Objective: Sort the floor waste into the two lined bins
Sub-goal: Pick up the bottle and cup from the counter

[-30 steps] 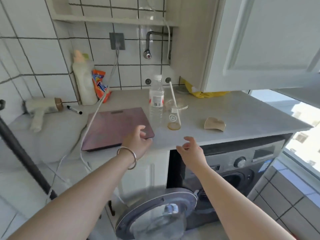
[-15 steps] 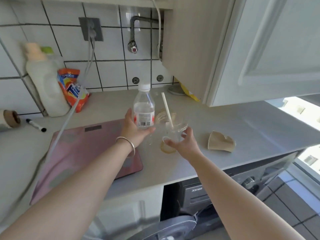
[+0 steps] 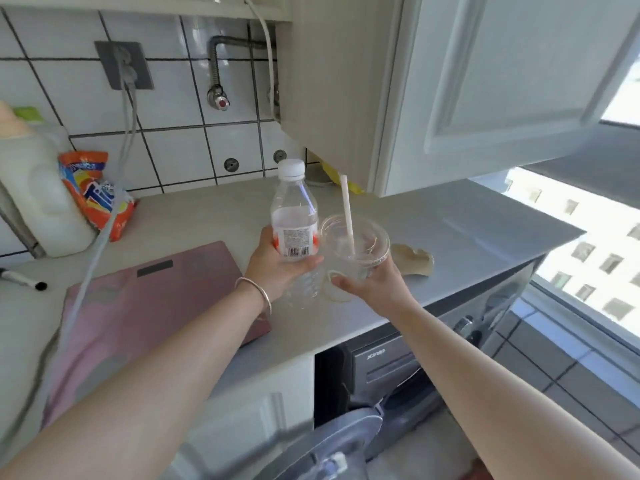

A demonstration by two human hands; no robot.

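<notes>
My left hand (image 3: 277, 268) grips a clear plastic water bottle (image 3: 294, 216) with a white cap and a red-and-white label, held upright above the counter. Right beside it, my right hand (image 3: 367, 285) holds a clear plastic cup (image 3: 356, 244) with a white straw (image 3: 347, 213) standing in it. Bottle and cup almost touch. A crumpled tan paper scrap (image 3: 414, 259) lies on the grey countertop (image 3: 467, 230) just right of the cup. No bins are in view.
A pink scale (image 3: 145, 299) lies on the counter at left, with a black marker (image 3: 20, 280), a white detergent jug (image 3: 38, 199) and an orange packet (image 3: 97, 192) behind. A wall cabinet (image 3: 485, 81) hangs overhead. Below stands a washing machine (image 3: 398, 362) with its door open (image 3: 332, 445).
Both hands reached from the counter edge to the bottle and cup, closed on them, and have lifted them a little off the counter. The view moved closer.
</notes>
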